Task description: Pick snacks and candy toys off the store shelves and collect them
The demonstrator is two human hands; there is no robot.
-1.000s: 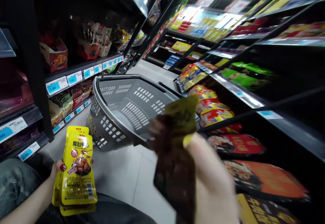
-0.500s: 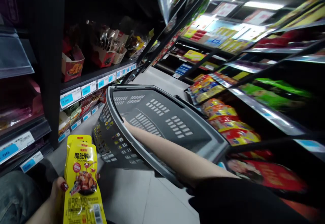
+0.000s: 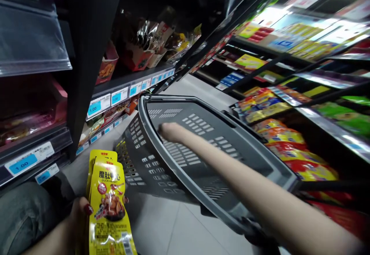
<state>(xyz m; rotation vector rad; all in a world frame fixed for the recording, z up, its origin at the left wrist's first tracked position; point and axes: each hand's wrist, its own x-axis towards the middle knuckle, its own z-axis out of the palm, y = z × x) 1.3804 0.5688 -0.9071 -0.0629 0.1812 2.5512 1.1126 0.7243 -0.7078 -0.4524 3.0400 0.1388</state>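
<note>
My left hand [image 3: 76,218] grips a stack of yellow snack packets [image 3: 108,205] printed "DUCK HEART", held upright at the lower left, thumb on the front packet. My right arm reaches across into a grey plastic shopping basket [image 3: 150,158] that stands on the floor. My right hand [image 3: 169,131] is deep inside the basket near its far wall; its fingers are blurred and partly hidden, so what it holds, if anything, does not show. The dark packet seen earlier is not visible.
Black shelves line both sides of a narrow aisle. The left shelves [image 3: 115,93] carry snack boxes and blue price tags. The right shelves [image 3: 289,139] hold red, yellow and green packets. Pale tiled floor [image 3: 170,228] lies below, and my jeans-clad knee [image 3: 20,212] is at lower left.
My right hand, which held a dark packet up close, has reached down into the basket and the packet is out of sight. The view has shifted down and left.
</note>
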